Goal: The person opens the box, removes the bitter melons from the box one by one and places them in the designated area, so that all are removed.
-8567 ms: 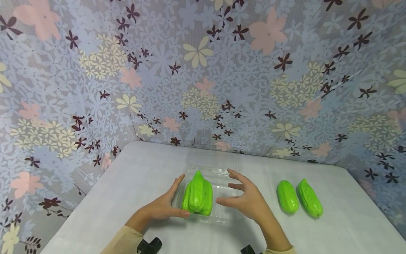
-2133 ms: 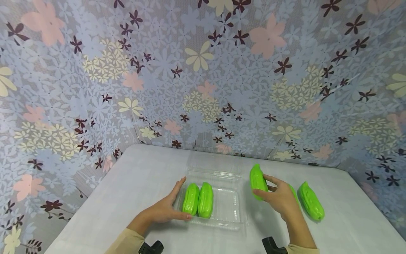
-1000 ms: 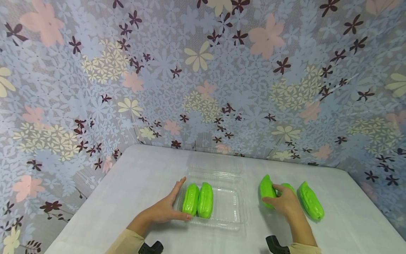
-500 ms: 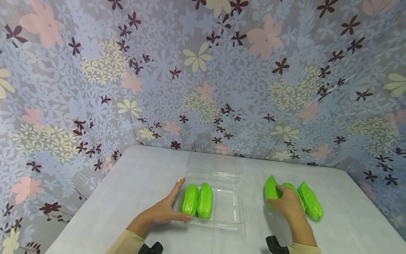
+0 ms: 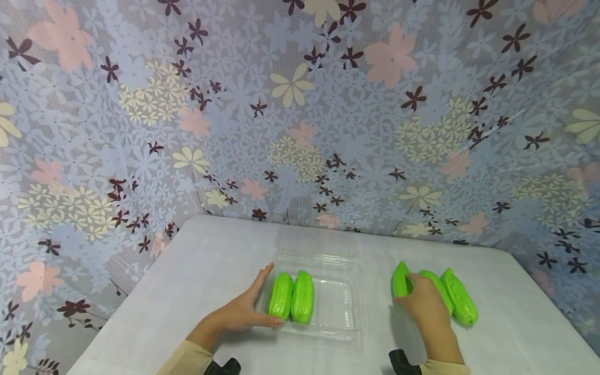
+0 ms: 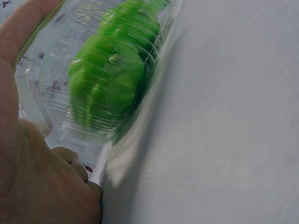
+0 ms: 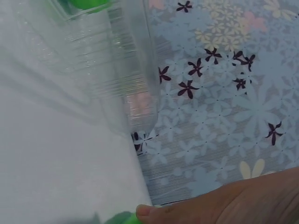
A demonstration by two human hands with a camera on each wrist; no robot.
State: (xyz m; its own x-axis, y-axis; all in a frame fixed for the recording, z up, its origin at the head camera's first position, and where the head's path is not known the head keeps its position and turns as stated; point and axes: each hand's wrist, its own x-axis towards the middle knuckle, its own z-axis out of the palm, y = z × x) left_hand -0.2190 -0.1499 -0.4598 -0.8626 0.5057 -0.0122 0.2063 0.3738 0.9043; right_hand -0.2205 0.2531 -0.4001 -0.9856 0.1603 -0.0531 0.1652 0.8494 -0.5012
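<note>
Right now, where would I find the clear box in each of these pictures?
Head: the box sits low, near the middle, just right of the left hand.
Left wrist: the box fills the upper left, seen close up.
Right wrist: the box is at the upper left, cut by the top edge.
Shared landmark: green pods inside it, barely showing in the right wrist view.

The right hand [image 5: 425, 301] hides the lower part of a long shiny green vegetable [image 5: 400, 281] — its bottom end can't be seen. In the right wrist view, the edges cut off both. The left wrist view cuts off the left hand [image 6: 46, 182] — and two bumpy green vegetables [image 5: 303, 297] look blurry through the ridged clear plastic box [image 5: 333, 304].
</note>
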